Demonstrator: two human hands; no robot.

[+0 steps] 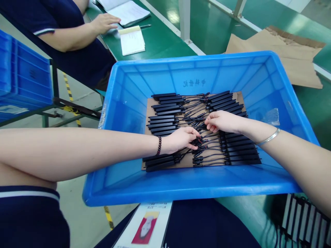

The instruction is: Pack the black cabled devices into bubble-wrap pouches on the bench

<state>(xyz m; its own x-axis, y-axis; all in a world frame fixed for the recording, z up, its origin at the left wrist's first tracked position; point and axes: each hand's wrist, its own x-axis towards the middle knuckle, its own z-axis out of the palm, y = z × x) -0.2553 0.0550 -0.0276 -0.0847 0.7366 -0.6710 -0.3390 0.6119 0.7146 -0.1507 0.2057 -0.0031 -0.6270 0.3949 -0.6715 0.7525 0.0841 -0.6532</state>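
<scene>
Inside a blue plastic crate lie two columns of slim black bar-shaped units, a left column and a right column. Their thin black cables run toward the middle. My left hand is over the middle, its fingers apart and touching cable ends with small connectors and some red parts. Just to its right, my right hand has its fingers curled together over the cables beside the right column. Whatever lies between those fingertips is hidden.
Brown cardboard lines the crate floor. Torn cardboard lies on the green table behind. A co-worker's hand rests by an open notebook and a notepad. More bar units sit at lower right; blue crates stand left.
</scene>
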